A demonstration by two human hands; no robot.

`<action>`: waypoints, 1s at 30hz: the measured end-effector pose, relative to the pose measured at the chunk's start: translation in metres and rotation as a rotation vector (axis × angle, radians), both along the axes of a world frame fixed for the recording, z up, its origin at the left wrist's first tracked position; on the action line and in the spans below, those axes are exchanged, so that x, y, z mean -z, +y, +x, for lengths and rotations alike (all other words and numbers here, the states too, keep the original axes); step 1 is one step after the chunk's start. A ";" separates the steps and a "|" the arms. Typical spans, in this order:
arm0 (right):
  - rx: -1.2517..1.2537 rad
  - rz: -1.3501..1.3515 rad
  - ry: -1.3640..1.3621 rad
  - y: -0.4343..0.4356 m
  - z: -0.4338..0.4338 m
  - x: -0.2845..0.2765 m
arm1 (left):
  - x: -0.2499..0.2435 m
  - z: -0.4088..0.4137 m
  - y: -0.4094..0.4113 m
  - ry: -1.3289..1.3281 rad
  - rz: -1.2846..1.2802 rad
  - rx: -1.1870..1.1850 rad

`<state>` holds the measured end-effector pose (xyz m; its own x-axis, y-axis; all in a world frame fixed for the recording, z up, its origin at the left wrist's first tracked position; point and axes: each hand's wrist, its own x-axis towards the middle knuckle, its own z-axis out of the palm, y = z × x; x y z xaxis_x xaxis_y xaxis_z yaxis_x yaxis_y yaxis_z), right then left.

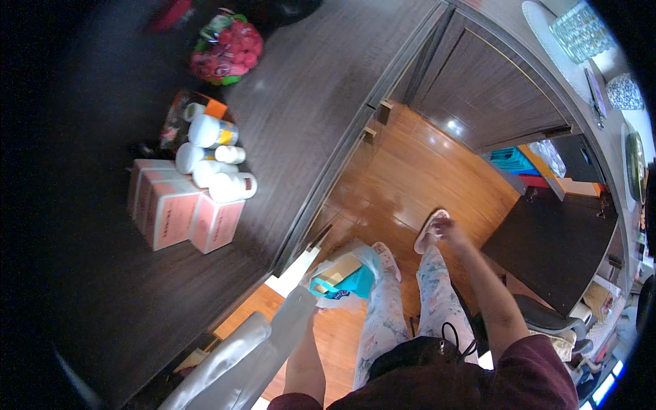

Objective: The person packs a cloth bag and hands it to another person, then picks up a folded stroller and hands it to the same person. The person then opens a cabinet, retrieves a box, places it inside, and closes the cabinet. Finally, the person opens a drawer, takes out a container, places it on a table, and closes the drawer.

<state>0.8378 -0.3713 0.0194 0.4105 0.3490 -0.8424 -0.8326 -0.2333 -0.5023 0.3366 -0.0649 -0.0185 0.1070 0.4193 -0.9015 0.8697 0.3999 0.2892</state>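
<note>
My left forearm reaches down beside a grey satiny curtain [287, 328], which hides most of my left hand [318, 310]. Right by that hand is a translucent plastic bag [328, 266] with a teal bag [359, 282] and a tan box [341, 270] inside. Whether my fingers grip the bag is hidden. My right hand [445, 230] is motion-blurred over the wood floor [410, 169], above my right slipper [425, 236]. No object shows in it, and its finger pose is unclear. To its right, a dark cabinet door [553, 246] stands open.
Inside the open cabinet are teal folded items [512, 160] and a clear plastic package [547, 156]. On the dark wood-grain surface [307, 102] at left stand pink boxes [177, 220], several white bottles [212, 130] and a red netted bag [230, 51]. A ribbed glass vessel [581, 33] sits upper right.
</note>
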 end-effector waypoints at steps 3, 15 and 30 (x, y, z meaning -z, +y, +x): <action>-0.040 -0.250 -0.280 -0.072 0.043 -0.045 | -0.006 0.013 -0.011 -0.087 0.071 0.058; 0.269 -0.503 -0.835 -0.201 0.238 -0.140 | -0.162 0.218 -0.099 -0.162 0.121 0.753; 0.003 -1.035 -0.836 -0.147 0.364 -0.197 | -0.259 0.502 -0.184 -0.373 0.292 1.024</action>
